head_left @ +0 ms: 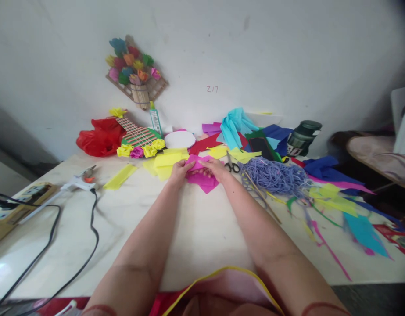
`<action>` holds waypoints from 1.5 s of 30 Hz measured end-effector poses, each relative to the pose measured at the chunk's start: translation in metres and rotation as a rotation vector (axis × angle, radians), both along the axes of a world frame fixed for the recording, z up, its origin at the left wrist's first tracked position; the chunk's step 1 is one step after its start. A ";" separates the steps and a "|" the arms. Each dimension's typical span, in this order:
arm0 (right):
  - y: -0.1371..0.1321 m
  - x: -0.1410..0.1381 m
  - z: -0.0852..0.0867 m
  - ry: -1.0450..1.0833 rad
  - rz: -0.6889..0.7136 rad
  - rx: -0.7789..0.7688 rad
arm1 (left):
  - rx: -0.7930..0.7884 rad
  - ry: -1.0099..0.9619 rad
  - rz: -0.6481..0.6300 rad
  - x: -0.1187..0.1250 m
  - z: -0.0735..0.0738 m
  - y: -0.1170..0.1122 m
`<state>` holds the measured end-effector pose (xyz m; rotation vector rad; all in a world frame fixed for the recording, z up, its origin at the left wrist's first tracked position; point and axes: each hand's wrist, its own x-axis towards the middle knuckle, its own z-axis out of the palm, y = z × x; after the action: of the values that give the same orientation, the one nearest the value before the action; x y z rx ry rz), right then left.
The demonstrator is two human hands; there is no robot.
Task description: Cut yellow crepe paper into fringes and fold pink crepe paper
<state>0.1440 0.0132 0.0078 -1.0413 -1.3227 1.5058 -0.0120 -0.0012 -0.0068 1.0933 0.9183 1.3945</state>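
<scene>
Between my two hands is a piece of magenta crepe paper (205,183), held just above the white table (205,232). My left hand (181,170) grips its left edge with thumb and fingers. On the opposite edge my right hand (214,169) pinches the paper, fingers curled beneath it. One corner of the sheet points down toward me. Yellow crepe paper pieces (164,163) lie just behind and left of my left hand. Black-handled scissors (232,166) rest close to the right hand.
On the left are a hot glue gun (84,180), a power strip (27,202) and loose black cables (96,232). Purple-blue yarn (274,175), paper scraps (334,197) and a dark jar (304,137) occupy the right. A green decorated craft piece (139,136) leans on the wall beside red plastic (102,138).
</scene>
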 end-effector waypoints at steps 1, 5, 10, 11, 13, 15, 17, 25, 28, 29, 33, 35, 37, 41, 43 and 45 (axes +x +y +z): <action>0.000 -0.002 -0.001 0.005 -0.007 -0.002 | 0.000 0.008 0.002 0.000 0.000 0.000; -0.001 -0.007 -0.001 -0.002 -0.033 -0.028 | -0.011 0.016 -0.053 0.000 -0.001 0.000; -0.004 -0.008 0.004 -0.025 -0.053 -0.020 | -0.024 -0.018 -0.092 -0.001 0.000 0.000; -0.004 -0.007 0.004 -0.023 -0.048 -0.009 | -0.025 -0.025 -0.094 -0.002 -0.001 0.001; -0.004 -0.007 0.004 -0.019 -0.036 0.014 | -0.028 -0.035 -0.089 -0.003 -0.002 0.002; -0.004 -0.006 0.004 -0.025 -0.023 0.037 | -0.030 -0.038 -0.085 -0.004 -0.004 0.004; -0.003 -0.005 0.003 -0.034 -0.009 0.057 | -0.027 -0.037 -0.089 -0.004 -0.005 0.005; -0.004 -0.005 0.005 0.059 -0.022 0.013 | -0.018 -0.032 -0.061 -0.001 -0.003 0.004; -0.005 -0.009 0.005 0.090 0.034 -0.062 | -0.016 -0.062 -0.007 0.001 -0.002 0.003; -0.006 -0.010 0.005 0.090 0.054 -0.076 | -0.017 -0.078 0.005 0.003 -0.001 0.003; -0.006 -0.014 0.003 0.082 0.046 -0.074 | -0.009 -0.119 -0.006 0.006 0.001 0.001; -0.006 -0.016 0.002 0.081 0.025 -0.075 | -0.016 -0.122 0.003 0.007 0.002 -0.001; -0.005 -0.016 0.001 0.079 0.014 -0.074 | -0.027 -0.129 0.007 0.008 0.003 -0.002; -0.005 -0.015 0.001 0.068 0.018 -0.049 | -0.031 -0.140 -0.030 0.009 0.004 -0.003; -0.005 -0.014 0.001 0.052 0.025 -0.043 | -0.025 -0.133 -0.039 0.008 0.003 -0.002; -0.005 -0.013 0.001 0.033 0.031 -0.036 | -0.015 -0.133 -0.042 0.007 0.001 -0.001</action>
<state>0.1307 0.0084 0.0087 -1.0183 -1.2985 1.5684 -0.0047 -0.0024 -0.0057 0.9905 0.8048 1.4055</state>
